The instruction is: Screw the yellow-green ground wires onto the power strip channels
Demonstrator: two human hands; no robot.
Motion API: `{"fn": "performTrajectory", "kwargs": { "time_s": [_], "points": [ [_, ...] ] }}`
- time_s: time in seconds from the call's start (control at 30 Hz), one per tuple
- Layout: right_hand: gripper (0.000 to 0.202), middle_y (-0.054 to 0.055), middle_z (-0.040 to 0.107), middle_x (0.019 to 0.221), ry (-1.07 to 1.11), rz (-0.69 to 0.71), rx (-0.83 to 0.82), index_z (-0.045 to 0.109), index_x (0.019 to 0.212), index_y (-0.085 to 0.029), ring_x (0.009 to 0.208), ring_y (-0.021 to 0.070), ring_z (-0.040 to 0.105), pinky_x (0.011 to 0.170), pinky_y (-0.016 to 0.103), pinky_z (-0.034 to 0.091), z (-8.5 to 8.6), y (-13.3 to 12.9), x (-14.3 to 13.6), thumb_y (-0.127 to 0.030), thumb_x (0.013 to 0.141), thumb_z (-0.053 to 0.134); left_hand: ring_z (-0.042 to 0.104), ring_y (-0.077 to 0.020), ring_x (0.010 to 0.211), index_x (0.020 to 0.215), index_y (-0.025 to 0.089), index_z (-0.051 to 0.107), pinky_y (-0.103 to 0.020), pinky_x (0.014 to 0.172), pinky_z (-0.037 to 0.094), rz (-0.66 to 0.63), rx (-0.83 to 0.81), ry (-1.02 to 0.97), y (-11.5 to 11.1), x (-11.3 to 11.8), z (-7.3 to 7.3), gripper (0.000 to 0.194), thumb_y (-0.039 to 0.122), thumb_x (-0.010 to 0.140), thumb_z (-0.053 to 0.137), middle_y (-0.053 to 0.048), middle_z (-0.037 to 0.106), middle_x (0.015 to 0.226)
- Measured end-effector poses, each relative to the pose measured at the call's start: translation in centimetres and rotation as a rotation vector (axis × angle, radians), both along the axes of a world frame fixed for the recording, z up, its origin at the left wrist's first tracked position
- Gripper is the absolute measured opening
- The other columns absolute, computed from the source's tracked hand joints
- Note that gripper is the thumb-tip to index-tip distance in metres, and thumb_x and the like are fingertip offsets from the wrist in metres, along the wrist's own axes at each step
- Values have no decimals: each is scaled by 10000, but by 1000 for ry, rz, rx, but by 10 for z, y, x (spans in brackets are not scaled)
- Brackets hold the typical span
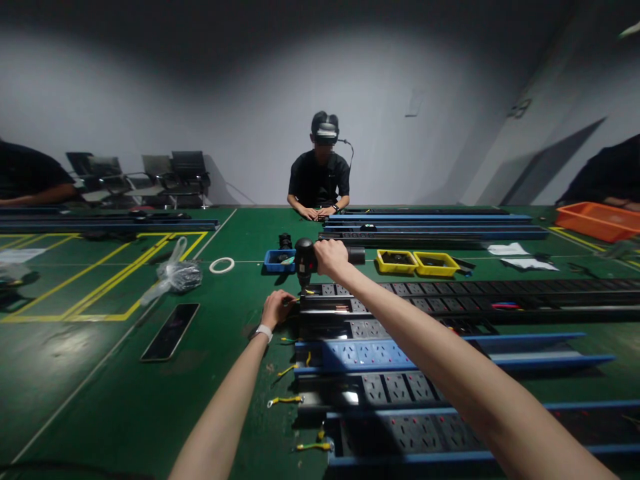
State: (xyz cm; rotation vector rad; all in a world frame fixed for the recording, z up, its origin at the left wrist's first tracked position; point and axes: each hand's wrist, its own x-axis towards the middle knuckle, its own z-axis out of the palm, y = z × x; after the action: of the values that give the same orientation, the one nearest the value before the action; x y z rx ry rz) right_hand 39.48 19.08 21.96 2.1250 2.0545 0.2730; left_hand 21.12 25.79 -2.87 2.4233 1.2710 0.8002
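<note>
My right hand is wrapped round the handle of a black power screwdriver, its nose pointing down at the left end of a black socket strip. By that same end, my left hand has its fingers pinched on a short yellow-green wire; the fingertips are small and partly hidden. Nearer to me lie a blue socket strip, a black one and another blue-edged one. Yellow-green wires with ring lugs stick out of their left ends.
Small yellow bins and a blue bin stand beyond the strips. Left are a phone, a plastic bag and a white ring. A co-worker sits opposite; an orange crate stands right.
</note>
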Motion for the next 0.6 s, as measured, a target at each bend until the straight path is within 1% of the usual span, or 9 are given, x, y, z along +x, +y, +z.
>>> {"fn": "performTrajectory", "kwargs": {
  "time_s": [0.37, 0.6],
  "points": [
    [396, 99, 620, 1192, 0, 2, -10, 604, 1199, -132, 1064, 189, 613, 923, 408, 532, 4, -1, -2, -406, 913, 615, 614, -188, 883, 891, 214, 760, -284, 799, 440, -8, 15, -7, 2, 0, -4, 175, 360, 884, 662, -63, 721, 924],
    [393, 99, 622, 1189, 3, 35, -4, 607, 1193, -132, 1066, 190, 613, 926, 408, 530, 4, 2, -7, -408, 913, 615, 619, -178, 878, 902, 213, 758, -274, 807, 440, -16, 25, -10, 7, -1, -9, 168, 345, 888, 655, -59, 724, 926]
  ]
}}
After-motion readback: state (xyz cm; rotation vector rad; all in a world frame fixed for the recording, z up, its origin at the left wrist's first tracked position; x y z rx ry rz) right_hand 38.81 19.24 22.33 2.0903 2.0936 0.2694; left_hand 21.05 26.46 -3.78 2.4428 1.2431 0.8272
